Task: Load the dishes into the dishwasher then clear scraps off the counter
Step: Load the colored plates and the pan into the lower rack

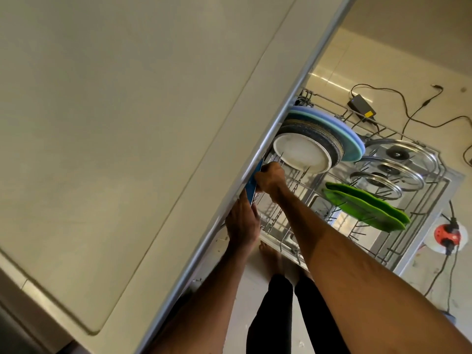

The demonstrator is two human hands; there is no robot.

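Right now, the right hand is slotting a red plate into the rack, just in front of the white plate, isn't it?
Not quite: the plate is blue, not red. The head view shows the right hand gripping a blue plate at the rack, just in front of the white plate.

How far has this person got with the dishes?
Well underway. Done: a white plate, light blue plates, green plates and pot lids already stand in the dishwasher rack. In hand: the left hand and right hand hold a blue dish at the rack's near end. Left: slotting it in; clearing scraps off the counter seems not yet begun.
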